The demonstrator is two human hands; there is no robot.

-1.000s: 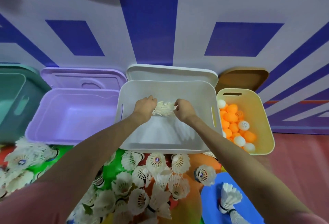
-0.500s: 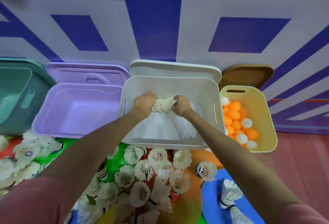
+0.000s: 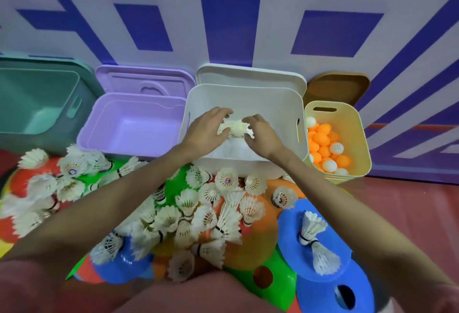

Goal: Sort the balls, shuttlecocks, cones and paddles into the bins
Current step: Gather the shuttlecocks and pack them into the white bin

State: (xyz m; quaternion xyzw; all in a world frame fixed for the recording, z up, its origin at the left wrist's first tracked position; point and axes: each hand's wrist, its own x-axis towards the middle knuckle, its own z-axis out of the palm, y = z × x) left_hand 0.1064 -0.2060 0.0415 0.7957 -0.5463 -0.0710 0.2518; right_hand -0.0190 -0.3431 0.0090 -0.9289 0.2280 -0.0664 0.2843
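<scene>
Purple bin (image 3: 134,126), yellow bin (image 3: 357,123), loose shuttlecocks (image 3: 211,213)

**Sports or play room, set up for sorting**

Looked like an indoor activity space rather than a home. Backed by a pale wall (image 3: 248,26) painted with blue blocks and stripes, floored in red (image 3: 402,208). Strewn with shuttlecocks (image 3: 211,213), flat training cones (image 3: 320,263) and coloured plastic bins (image 3: 134,123).

Both hands meet over the middle bin (image 3: 285,103). Left of it stand two more bins (image 3: 134,123), right of it the bin of balls (image 3: 325,143), before it heaped shuttlecocks (image 3: 211,208) on cones (image 3: 320,263).
</scene>
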